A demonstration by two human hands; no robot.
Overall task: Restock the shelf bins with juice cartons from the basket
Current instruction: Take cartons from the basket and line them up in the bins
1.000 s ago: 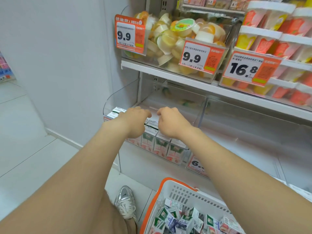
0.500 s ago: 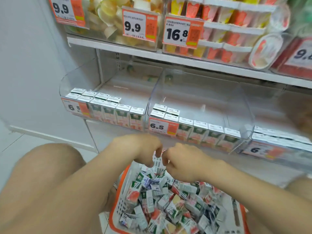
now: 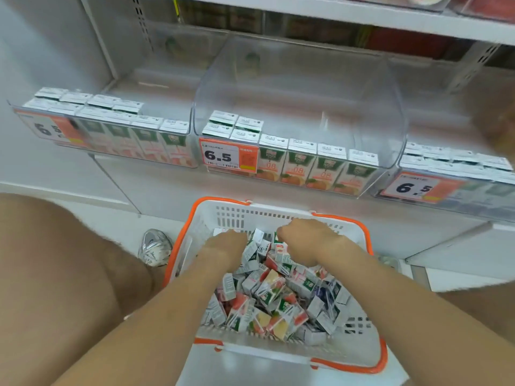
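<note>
Down from the bins (image 3: 281,79), left hand (image 3: 227,246) and right hand (image 3: 303,240) dig among cartons (image 3: 269,285) in the basket (image 3: 278,212); grips hidden; bins lie twelve o'clock.

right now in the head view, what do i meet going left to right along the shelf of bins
left bin → middle bin, with its price tag then its front-row cartons → right bin
</note>
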